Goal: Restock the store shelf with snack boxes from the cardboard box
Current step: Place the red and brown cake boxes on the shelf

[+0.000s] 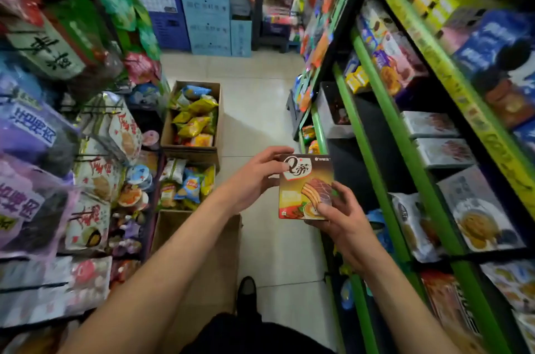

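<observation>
Snack box (305,185): brown, held upright over the aisle floor (260,110), just left of the green-edged shelf (373,168). Left hand (257,177) pinches its upper left corner; right hand (341,217) grips its lower right corner, fingers curled on the front. Cardboard box (208,255) on the floor beneath the left forearm; contents hidden.

Place: narrow store aisle, seen from above.
Floor: pale glossy tiles (260,110) with thin dark seams.
Right side: tall rack with green rails (373,133) and black shelves.
Left side: hanging racks (95,113) crowded with bagged goods.
Far end: stacked blue cartons (207,9) against the back, beside a blue crate (169,29).
Light: soft, even indoor light with reflections on the tiles.
</observation>
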### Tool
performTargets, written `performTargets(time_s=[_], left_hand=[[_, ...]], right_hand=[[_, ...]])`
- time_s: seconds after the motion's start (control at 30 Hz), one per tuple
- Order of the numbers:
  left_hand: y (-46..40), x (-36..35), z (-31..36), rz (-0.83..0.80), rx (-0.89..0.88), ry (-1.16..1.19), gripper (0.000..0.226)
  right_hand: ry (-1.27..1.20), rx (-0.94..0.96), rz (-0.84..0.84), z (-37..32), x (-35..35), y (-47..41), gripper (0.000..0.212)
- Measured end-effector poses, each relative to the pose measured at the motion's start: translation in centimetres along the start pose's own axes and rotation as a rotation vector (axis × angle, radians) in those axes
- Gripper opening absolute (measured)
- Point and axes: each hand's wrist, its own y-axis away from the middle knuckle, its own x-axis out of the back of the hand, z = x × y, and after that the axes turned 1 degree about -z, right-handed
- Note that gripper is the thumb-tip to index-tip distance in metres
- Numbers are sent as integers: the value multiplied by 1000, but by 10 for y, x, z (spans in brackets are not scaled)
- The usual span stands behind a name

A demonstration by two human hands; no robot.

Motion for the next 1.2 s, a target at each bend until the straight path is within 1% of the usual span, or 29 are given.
performTargets(time_s=[0.1, 0.2, 0.27, 0.43, 0.63, 0.7, 0.8, 0.97, 1.07, 1.17, 1.2], left_hand=[[15, -45, -11, -61, 3, -47, 44], [33, -91, -20, -121, 6, -139, 49], [47, -124, -26, -171, 5, -172, 49], [85, -206, -45, -348, -16, -269, 49], [125, -285, -71, -530, -32, -361, 50], [135, -308, -78, -584, -23, -370, 51], [147, -336, -88, -685, -11, -368, 49], [164, -371, -99, -751, -21, -406, 56], [173, -384, -102, -771, -32, -413, 49], [180, -392, -102, -782, -25, -415, 57], [182, -394, -101, -784, -25, -420, 56]], right_hand=[[-30, 71, 57, -6, 26, 43, 66], [-71, 132, 120, -11, 50, 94, 65], [-105, 182, 173, -13, 65, 132, 62], [-178, 312, 341, -10, 99, 229, 67], [-210, 406, 470, -1, 128, 333, 83], [-213, 439, 506, 3, 136, 362, 80], [-228, 479, 552, 8, 146, 396, 65], [-255, 529, 602, 16, 157, 433, 67], [-256, 550, 612, 18, 162, 445, 68], [-265, 556, 611, 19, 166, 452, 70], [-264, 557, 610, 18, 167, 454, 70]])
